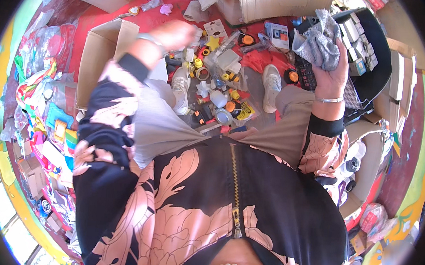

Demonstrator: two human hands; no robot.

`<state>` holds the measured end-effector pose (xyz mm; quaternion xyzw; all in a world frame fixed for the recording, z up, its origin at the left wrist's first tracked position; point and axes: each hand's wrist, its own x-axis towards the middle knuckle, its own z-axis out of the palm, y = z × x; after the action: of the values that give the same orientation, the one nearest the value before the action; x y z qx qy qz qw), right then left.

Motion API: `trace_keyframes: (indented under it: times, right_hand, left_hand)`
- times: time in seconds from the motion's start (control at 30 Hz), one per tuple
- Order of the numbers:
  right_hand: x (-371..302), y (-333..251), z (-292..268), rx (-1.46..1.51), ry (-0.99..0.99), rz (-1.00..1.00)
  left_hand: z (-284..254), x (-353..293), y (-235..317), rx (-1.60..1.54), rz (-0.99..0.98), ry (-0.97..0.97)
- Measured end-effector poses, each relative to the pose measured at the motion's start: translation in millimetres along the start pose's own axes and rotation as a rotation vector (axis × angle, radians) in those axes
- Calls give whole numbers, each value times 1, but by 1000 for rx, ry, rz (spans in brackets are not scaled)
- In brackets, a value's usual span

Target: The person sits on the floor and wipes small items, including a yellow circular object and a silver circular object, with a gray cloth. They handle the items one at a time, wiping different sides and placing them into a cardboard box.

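Observation:
My right hand (331, 74) is raised at the right, closed around a crumpled grey cloth (318, 44). Just beyond it is a black tub (384, 61) with several white blocky pieces (359, 42) in it. My left hand (177, 35) reaches over the far left side of a mixed heap on the floor; motion smears its fingers. Below and beside that hand lie small yellow and black parts (197, 62), a yellow star (212, 43) and clear plastic pieces (229, 60). A white jar-like piece (218, 99) and a round grey part (223, 116) lie nearer me.
An open cardboard box (99, 58) stands left of my left arm, with another large box (281, 2) at the far side. A small white-and-blue box (277, 36) lies beyond my right shoe (271, 90). Toys and plastic bags (51, 42) pile up along the left.

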<state>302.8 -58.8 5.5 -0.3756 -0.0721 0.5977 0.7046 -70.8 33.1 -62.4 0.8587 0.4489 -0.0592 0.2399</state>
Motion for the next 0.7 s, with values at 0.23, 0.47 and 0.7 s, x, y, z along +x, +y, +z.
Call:
trace_keyframes:
  times: [0.23,0.47,0.7]
  right_hand:
    - [1,5,-11,15,-73,29]
    - [-1,18,12,33,-105,98]
    - [-2,27,31,61,-104,174]
  left_hand:
    - [215,47,64,159,171,-470]
    - [345,5,95,110,883,-89]
    - [388,6,82,244,927,-241]
